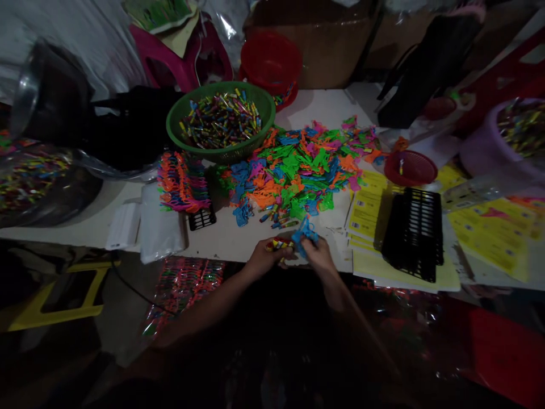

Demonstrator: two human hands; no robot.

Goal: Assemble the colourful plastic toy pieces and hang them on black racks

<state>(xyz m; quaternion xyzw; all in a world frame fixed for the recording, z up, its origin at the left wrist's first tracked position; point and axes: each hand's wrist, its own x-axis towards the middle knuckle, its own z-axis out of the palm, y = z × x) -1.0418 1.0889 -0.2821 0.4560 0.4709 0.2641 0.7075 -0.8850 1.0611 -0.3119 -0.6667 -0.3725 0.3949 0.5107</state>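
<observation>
My left hand is closed around several small tubes wrapped in red, yellow and white. Close beside it, my right hand grips a blue plastic piece; its exact kind is too blurred to make out. Both hands are over the front edge of the white table. Just beyond them lies a heap of plastic pieces in green, orange, blue and pink. A few loose tubes rest at the heap's near side.
A green basket full of small tubes stands behind the heap. To the left, colourful pieces hang in rows on a black rack, beside clear plastic bags. Black racks lie on yellow printed sheets at right, near a red basket.
</observation>
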